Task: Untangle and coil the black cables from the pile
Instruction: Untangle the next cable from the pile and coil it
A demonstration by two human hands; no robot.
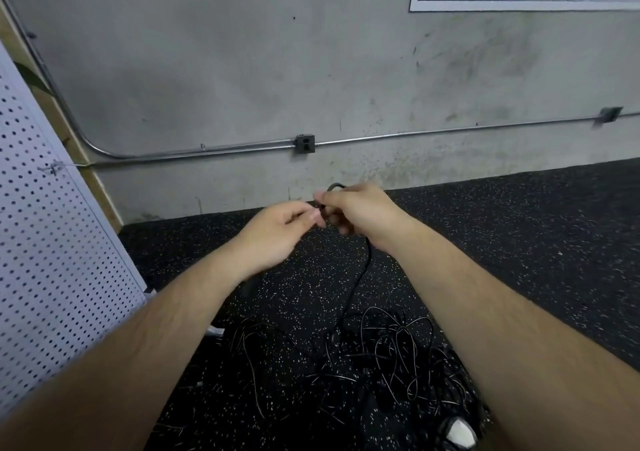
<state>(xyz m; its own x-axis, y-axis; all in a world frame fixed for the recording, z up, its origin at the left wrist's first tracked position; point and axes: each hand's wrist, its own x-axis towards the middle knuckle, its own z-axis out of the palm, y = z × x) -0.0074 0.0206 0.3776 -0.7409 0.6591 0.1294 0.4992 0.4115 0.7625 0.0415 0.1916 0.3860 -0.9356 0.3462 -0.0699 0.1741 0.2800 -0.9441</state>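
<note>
From where I watch, my big worry is the thin black cable (360,274). It hangs from the hands in the middle of the frame down into the tangled pile of black cables (381,357) at the lower middle. If it gets pulled up hard now, I think a loop down there could go tight and make a knot. It could also drag the whole pile across the black rubber floor with white specks (519,236). A soft pull with little shakes would be safer.

The hands are very close together too. The cable could slip out of the small pinch, and then the end would drop back into the pile and be hard to find on the dark floor.

Both arms reach out forward, low in front of the grey concrete wall (242,69). The right hand (360,210) has its fingers curled round the cable, and a small bend of it pokes out above the hand. The left hand (282,230) is just beside it, nearly touching. Its thumb and finger seem to pinch the same cable, but that part is blurry.
</note>
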